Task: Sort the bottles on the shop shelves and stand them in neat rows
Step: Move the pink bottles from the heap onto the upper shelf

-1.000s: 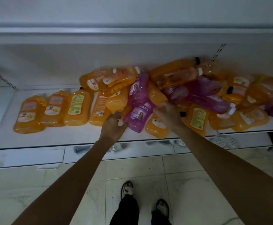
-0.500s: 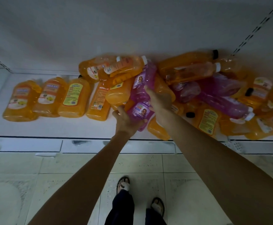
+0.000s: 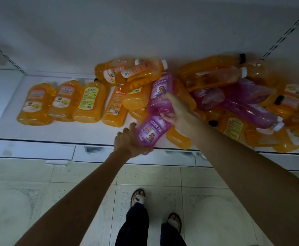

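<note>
Since a second ago the left hand has gone from reaching to gripping: its fingers wrap the base of the near purple bottle, now overhanging the shelf edge at 6 o'clock. The right hand has shifted to clasp the far purple bottle at 12 o'clock. Purples are leaving the orange heap (3 o'clock). The orange row at 9 o'clock is unchanged, so sorting looks barely begun.

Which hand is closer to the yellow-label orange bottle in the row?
Left. The left hand holds a purple plastic bottle by its base, right of the yellow-labelled orange plastic bottle; the right hand grips that purple bottle farther right.
</note>
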The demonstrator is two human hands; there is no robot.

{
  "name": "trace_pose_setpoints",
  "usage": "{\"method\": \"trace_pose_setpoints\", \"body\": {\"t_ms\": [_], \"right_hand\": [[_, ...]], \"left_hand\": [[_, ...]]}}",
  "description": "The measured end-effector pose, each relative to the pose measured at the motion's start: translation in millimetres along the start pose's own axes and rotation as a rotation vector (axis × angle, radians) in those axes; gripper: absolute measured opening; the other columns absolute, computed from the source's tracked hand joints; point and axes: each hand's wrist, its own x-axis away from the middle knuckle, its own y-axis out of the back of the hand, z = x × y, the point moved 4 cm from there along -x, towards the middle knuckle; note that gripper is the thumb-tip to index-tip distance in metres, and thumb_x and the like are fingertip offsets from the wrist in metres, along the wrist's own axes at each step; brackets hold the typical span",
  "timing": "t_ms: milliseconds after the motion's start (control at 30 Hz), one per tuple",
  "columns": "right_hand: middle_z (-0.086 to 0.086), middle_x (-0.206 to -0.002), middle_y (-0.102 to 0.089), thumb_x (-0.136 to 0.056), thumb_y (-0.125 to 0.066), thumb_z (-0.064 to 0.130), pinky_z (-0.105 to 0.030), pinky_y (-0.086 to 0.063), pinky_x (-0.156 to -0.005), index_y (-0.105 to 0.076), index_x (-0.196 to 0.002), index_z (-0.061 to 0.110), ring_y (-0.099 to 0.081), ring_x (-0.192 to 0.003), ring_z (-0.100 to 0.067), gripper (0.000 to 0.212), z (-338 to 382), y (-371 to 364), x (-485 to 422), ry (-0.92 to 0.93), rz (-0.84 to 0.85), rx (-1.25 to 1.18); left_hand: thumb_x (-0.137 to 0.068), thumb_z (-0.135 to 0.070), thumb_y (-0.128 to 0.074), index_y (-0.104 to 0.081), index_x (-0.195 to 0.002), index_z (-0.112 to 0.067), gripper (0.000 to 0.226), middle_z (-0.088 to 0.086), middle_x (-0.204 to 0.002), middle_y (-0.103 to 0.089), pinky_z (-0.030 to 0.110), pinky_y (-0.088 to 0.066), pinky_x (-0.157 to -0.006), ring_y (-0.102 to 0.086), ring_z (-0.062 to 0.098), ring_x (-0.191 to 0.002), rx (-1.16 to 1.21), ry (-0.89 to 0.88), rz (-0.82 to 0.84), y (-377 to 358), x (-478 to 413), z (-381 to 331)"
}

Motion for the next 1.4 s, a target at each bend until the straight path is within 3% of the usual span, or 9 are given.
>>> {"method": "trace_pose_setpoints", "body": {"t_ms": [133, 267, 467, 567, 667, 800, 1033, 1233, 1400], "right_hand": [[-0.009, -0.099, -0.061, -0.078, -0.070, 0.023, -0.036, -0.054, -0.080, -0.057, -0.096, 0.016, -0.058, -0.089, -0.022, 0.023, -7.0, 12.5, 13.3, -0.080, 0.180, 0.071], [-0.008, -0.093, -0.063, -0.082, -0.064, 0.021, -0.043, -0.052, -0.083, -0.055, -0.091, 0.018, -0.061, -0.086, -0.022, 0.013, -5.7, 22.8, 23.1, -0.041, 0.197, 0.116], [-0.010, -0.084, -0.067, -0.086, -0.056, 0.012, -0.036, -0.055, -0.065, -0.056, -0.114, 0.005, -0.066, -0.074, -0.022, 0.029, -4.0, 40.1, 54.0, -0.053, 0.319, 0.097], [-0.014, -0.090, -0.067, -0.068, -0.061, 0.006, -0.038, -0.055, -0.071, -0.055, -0.114, 0.005, -0.067, -0.079, -0.026, 0.047, -6.7, 53.6, 76.5, -0.106, 0.442, 0.085], [-0.016, -0.083, -0.069, -0.044, -0.071, 0.006, -0.039, -0.057, -0.068, -0.058, -0.103, 0.005, -0.071, -0.072, -0.027, 0.060, -8.9, 62.9, 103.6, -0.109, 0.577, 0.085], [-0.011, -0.077, -0.067, -0.056, -0.042, 0.005, -0.034, -0.057, -0.064, -0.059, -0.093, 0.006, -0.068, -0.067, -0.024, 0.041, 2.9, 42.9, 153.4, -0.086, 0.719, 0.170], [-0.009, -0.075, -0.071, -0.086, -0.056, 0.024, -0.029, -0.056, -0.065, -0.063, -0.092, 0.008, -0.068, -0.061, -0.018, 0.018, 35.3, -61.0, 257.8, 0.151, 0.974, 0.296], [-0.013, -0.099, -0.069, -0.079, -0.070, 0.020, -0.037, -0.055, -0.076, -0.064, -0.104, 0.014, -0.068, -0.076, -0.023, 0.026, 66.6, -119.8, 345.4, 0.528, 1.106, 0.364], [-0.004, -0.123, -0.060, -0.074, -0.078, 0.024, -0.034, -0.057, -0.075, -0.040, -0.138, 0.027, -0.067, -0.094, -0.023, 0.075, 115.0, -125.5, 370.6, 0.801, 0.881, 0.401]], "left_hand": [[-0.073, -0.071, -0.055, -0.044, -0.123, -0.013, 0.077, 0.011, -0.122, -0.057, 0.040, -0.042, -0.095, -0.053, 0.031, -0.113, 0.029, 0.117, 0.086, -3.4, 6.8, 7.2], [-0.083, -0.069, -0.041, -0.053, -0.123, -0.014, 0.069, 0.009, -0.123, -0.061, 0.033, -0.044, -0.091, -0.057, 0.028, -0.111, 0.144, 0.162, 0.132, -12.5, 18.9, 3.9], [-0.087, -0.056, -0.052, -0.048, -0.128, -0.002, 0.069, 0.016, -0.127, -0.056, 0.029, -0.040, -0.077, -0.055, 0.030, -0.112, 0.436, 0.298, 0.086, -17.5, 46.5, -3.0], [-0.083, -0.053, -0.059, -0.050, -0.125, -0.002, 0.067, 0.016, -0.114, -0.060, 0.031, -0.050, -0.066, -0.061, 0.026, -0.091, 0.690, 0.354, 0.073, -14.8, 77.3, 0.1], [-0.076, -0.050, -0.068, -0.052, -0.122, -0.004, 0.067, 0.013, -0.110, -0.064, 0.039, -0.056, -0.074, -0.065, 0.029, -0.092, 0.941, 0.310, 0.047, 0.0, 115.5, 8.5], [-0.072, -0.047, -0.073, -0.053, -0.122, -0.006, 0.068, 0.016, -0.112, -0.066, 0.052, -0.054, -0.083, -0.066, 0.034, -0.097, 1.108, 0.239, -0.068, 42.5, 179.6, 18.1], [-0.091, -0.021, -0.054, -0.053, -0.121, -0.002, 0.035, 0.021, -0.106, -0.067, 0.040, -0.058, -0.067, -0.067, 0.032, -0.084, 1.260, 0.122, -0.356, 147.2, 282.2, 41.0], [-0.087, -0.031, -0.057, -0.058, -0.111, -0.015, 0.029, 0.011, -0.098, -0.071, 0.035, -0.055, -0.069, -0.069, 0.027, -0.084, 1.300, -0.005, -0.637, 223.2, 332.6, 55.1], [-0.077, -0.019, -0.068, -0.050, -0.125, -0.011, 0.052, 0.014, -0.115, -0.065, 0.035, -0.056, -0.073, -0.067, 0.026, -0.094, 1.198, -0.158, -0.576, 270.2, 338.4, 47.9]]}}
